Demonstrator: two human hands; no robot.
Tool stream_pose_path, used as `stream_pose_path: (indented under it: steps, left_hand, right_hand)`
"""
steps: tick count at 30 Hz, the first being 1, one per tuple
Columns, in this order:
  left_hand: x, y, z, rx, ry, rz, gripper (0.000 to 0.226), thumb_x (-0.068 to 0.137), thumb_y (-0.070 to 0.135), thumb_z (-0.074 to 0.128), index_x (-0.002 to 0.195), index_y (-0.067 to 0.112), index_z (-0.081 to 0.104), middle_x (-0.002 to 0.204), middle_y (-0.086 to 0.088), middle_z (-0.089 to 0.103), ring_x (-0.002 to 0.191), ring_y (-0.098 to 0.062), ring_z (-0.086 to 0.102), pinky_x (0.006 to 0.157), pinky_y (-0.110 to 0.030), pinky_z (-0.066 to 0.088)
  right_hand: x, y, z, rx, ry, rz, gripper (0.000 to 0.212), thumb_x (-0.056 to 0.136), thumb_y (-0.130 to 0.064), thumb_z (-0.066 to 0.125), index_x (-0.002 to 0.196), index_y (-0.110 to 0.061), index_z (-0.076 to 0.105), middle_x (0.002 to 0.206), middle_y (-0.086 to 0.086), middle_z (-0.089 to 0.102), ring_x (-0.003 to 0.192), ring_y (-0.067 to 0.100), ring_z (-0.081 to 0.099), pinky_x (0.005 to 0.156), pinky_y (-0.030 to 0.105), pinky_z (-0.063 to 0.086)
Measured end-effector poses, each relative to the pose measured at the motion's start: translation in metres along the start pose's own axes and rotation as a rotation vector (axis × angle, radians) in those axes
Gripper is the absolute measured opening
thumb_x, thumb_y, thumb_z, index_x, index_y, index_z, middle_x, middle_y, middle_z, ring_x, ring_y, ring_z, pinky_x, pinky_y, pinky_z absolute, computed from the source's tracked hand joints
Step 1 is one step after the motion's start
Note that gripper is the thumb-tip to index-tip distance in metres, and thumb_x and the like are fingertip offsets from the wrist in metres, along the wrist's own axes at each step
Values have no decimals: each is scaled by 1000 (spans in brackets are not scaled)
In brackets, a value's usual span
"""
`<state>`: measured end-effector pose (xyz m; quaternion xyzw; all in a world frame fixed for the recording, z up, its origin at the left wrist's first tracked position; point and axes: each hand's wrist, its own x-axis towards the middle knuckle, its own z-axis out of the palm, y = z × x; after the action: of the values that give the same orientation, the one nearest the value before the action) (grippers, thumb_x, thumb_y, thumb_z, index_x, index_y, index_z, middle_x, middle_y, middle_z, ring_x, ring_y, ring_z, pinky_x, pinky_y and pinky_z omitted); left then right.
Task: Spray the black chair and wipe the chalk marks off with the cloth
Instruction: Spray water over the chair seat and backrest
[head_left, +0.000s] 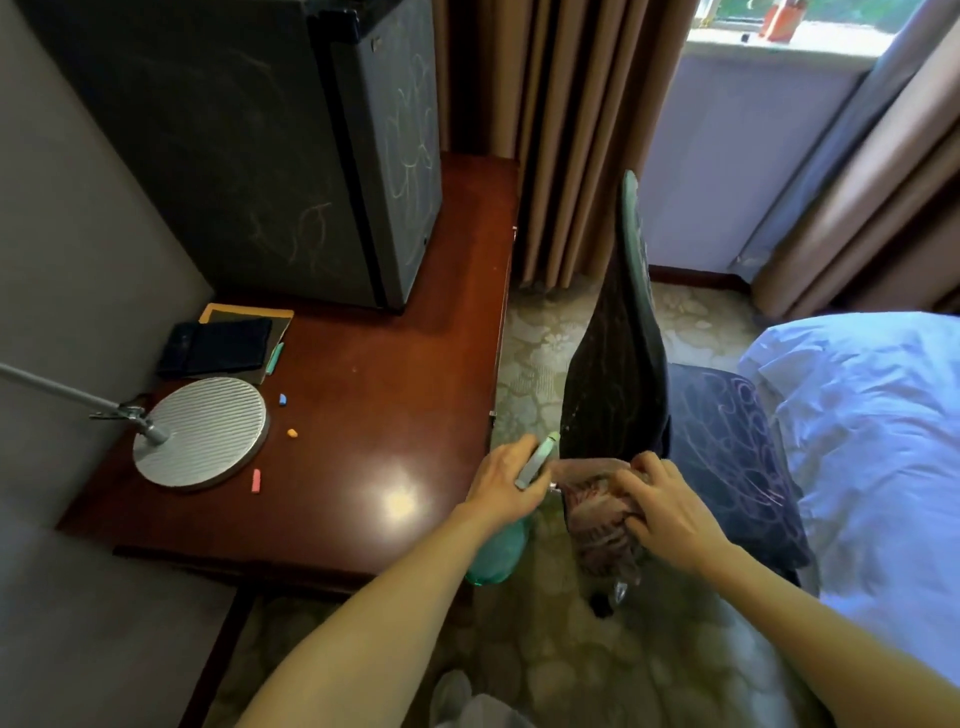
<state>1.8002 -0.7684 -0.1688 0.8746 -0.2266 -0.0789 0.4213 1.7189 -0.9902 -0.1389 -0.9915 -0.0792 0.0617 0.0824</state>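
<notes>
head view: the left hand (506, 480) has its fingers curled round the neck of a green spray bottle (498, 551), and the bottle's pale trigger head points toward the black chair (618, 374). the bottle hangs just off the desk's right edge, near its front right corner. the right hand (670, 512) clutches a bunched striped cloth (592, 519), fingers dug into the folds, holding it against the lower end of the chair's backrest. the chair stands on the carpet (545, 338) between the desk (389, 364) and the bed (872, 441). faint chalk lines run down its backrest and pale loops cover its seat. a black mini fridge (249, 156) with chalk scribbles fills the desk's back left corner. a round lamp base (200, 431) sits near the left edge. blue chalk (282, 399), orange chalk (292, 433) and pink chalk (255, 480) lie just beside the base, toward the desk's middle.
</notes>
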Motion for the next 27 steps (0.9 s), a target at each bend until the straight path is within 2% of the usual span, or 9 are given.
stream_pose_path:
  steps: [3, 6, 9, 11, 14, 18, 22, 25, 27]
  left_hand:
    - [0, -16, -11, 45, -36, -45, 21, 91, 29, 56, 87, 9, 49, 75, -11, 58, 64, -28, 56, 59, -47, 48]
    - [-2, -30, -23, 54, -53, -62, 18, 94, 25, 56, 86, 12, 47, 79, -11, 58, 69, -29, 57, 58, -41, 45]
    - [-6, -40, -34, 65, -62, -23, 20, 93, 25, 56, 83, 19, 41, 75, -3, 52, 65, -21, 49, 57, -30, 34]
    - [-7, -47, -39, 45, -89, 12, 20, 93, 28, 57, 82, 23, 40, 74, 3, 49, 63, -14, 45, 58, -26, 31]
    - [-11, -54, -42, 13, -126, 48, 17, 92, 34, 57, 85, 26, 43, 76, 3, 51, 64, -12, 46, 58, -23, 31]
    - [-10, -51, -41, -36, -111, 45, 19, 92, 28, 58, 82, 23, 42, 74, 1, 50, 65, -16, 46, 58, -27, 32]
    - [-4, -45, -41, -10, -119, -8, 22, 93, 26, 57, 82, 12, 45, 77, -9, 55, 68, -26, 52, 60, -39, 42]
    - [-6, -48, -46, 55, -83, -36, 21, 95, 29, 54, 84, 13, 44, 76, -4, 52, 67, -20, 48, 60, -32, 36]
    - [-9, -52, -50, 88, -40, -46, 21, 95, 31, 53, 86, 16, 41, 75, 1, 47, 67, -16, 44, 60, -28, 32]
  right_hand:
    - [7, -16, 11, 5, -13, 43, 45, 86, -37, 56, 129, -30, 45, 132, 4, 37, 113, 20, 39, 91, 31, 45]
    - [14, -30, 18, -6, -21, 56, 46, 86, -36, 56, 129, -29, 44, 132, 4, 37, 113, 22, 40, 90, 32, 45]
    - [17, -42, 22, -6, -23, 53, 43, 84, -35, 57, 125, -28, 44, 128, 5, 39, 110, 24, 42, 86, 32, 47]
    - [20, -47, 25, -3, -31, 54, 43, 84, -34, 58, 124, -27, 46, 126, 6, 41, 108, 24, 44, 83, 32, 48]
    - [23, -55, 27, 0, -35, 47, 44, 83, -33, 60, 125, -25, 48, 125, 7, 43, 107, 25, 45, 81, 32, 49]
    - [19, -60, 33, 14, -48, 38, 47, 84, -37, 59, 126, -32, 40, 125, 5, 43, 108, 23, 45, 83, 33, 50]
    - [11, -60, 35, 4, -89, 44, 45, 86, -42, 53, 126, -37, 32, 130, 2, 38, 114, 22, 41, 90, 34, 48]
    - [7, -58, 32, -6, -78, 56, 42, 85, -47, 44, 124, -37, 34, 129, 3, 39, 113, 22, 42, 88, 34, 49]
    - [7, -57, 31, -15, -73, 64, 41, 85, -45, 48, 124, -36, 35, 129, 4, 40, 113, 23, 42, 87, 35, 49]
